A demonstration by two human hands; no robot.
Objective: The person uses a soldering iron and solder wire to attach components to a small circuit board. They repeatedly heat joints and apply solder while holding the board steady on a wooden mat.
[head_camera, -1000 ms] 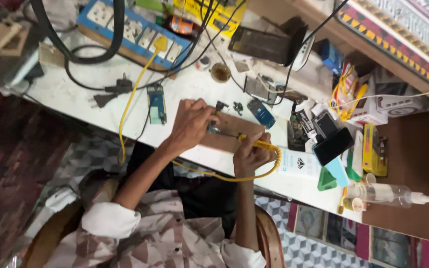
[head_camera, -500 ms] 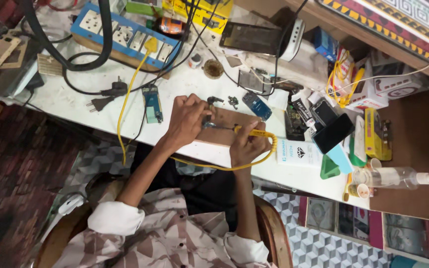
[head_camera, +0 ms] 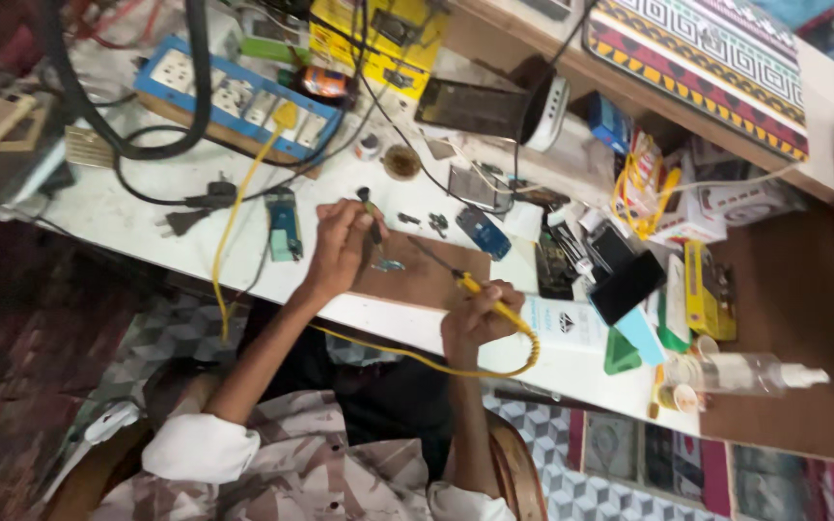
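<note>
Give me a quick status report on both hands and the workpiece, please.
Left hand grips a slim tool, tip on the small part. Right hand holds the yellow-handled soldering iron, tip over the brown board. Yellow cord loops beside the right hand; clutter crowds the board.

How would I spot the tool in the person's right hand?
Start at the brown board on the white table's near edge. The right hand beside it grips a soldering iron: yellow handle, dark tip over the board, the only tool trailing a yellow cable.

Left hand, right hand clenched
</note>
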